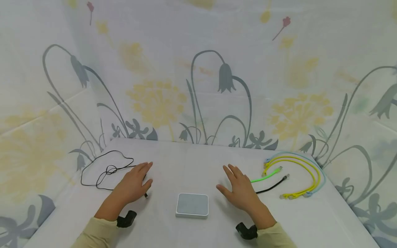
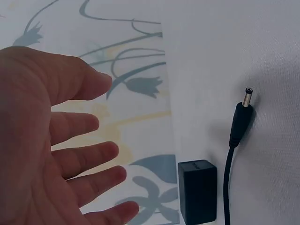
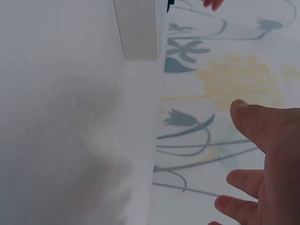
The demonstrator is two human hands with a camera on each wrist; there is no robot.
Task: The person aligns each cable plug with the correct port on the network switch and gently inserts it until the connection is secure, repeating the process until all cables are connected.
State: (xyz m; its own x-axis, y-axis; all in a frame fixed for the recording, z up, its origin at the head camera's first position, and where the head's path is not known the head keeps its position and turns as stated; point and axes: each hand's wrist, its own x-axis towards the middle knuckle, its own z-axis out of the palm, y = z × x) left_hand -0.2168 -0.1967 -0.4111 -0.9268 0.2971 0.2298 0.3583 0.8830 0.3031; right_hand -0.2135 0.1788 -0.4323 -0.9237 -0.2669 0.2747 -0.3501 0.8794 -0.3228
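Both hands hover above the white table, fingers spread and holding nothing. My left hand (image 1: 131, 184) is over the near end of a thin black power cord (image 1: 82, 172). In the left wrist view, the cord's barrel plug (image 2: 241, 119) and a black power adapter block (image 2: 198, 194) lie beyond the fingers. A small white box with a grey top (image 1: 192, 205) sits between the hands, its side visible in the right wrist view. Near my right hand (image 1: 243, 189) lie a green network cable (image 1: 265, 177) and a black network cable (image 1: 273, 187), both partly hidden by it.
Farther right, yellow network cables (image 1: 316, 172) and a light blue cable (image 1: 324, 182) curve together on the table (image 1: 173, 162). A patterned cloth (image 1: 198, 103) rises behind the table's back edge. Black wrist mounts (image 1: 126, 219) stick out by the sleeves.
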